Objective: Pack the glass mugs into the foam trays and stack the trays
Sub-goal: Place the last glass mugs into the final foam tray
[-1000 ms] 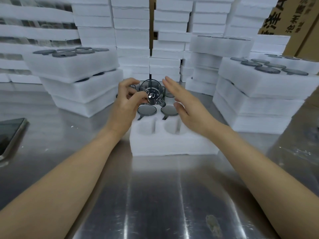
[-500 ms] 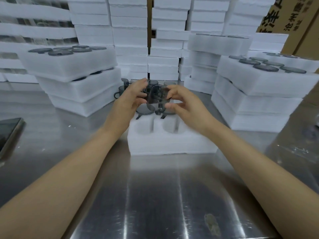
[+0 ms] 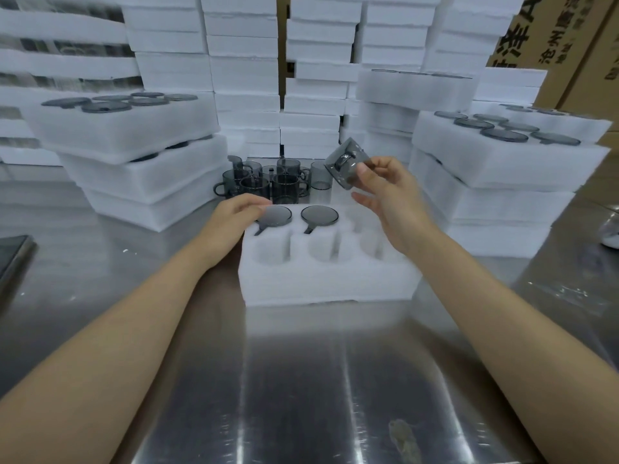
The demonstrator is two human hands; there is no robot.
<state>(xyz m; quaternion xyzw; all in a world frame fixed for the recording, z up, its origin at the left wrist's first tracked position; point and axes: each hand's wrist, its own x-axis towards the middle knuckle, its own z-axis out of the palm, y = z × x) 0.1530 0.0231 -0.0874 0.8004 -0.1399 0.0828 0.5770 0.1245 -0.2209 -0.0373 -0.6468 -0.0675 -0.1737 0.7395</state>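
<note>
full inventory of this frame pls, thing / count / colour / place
Open white foam tray: one, white, centre of table.
Packed smoky-grey glass mugs: two, grey, tray's back row, upside down.
Loose grey glass mugs: a cluster, count unclear, behind the tray.
Held grey glass mug: one, tilted, above the tray's right side.
Filled foam tray stacks: left and right, white.
Foam tray wall: white, background.
Brown cardboard boxes: top right.
Steel table: silver.
Dark flat device: left edge.
Left hand: on the tray's left corner.
Right hand: grip on held mug.
</note>
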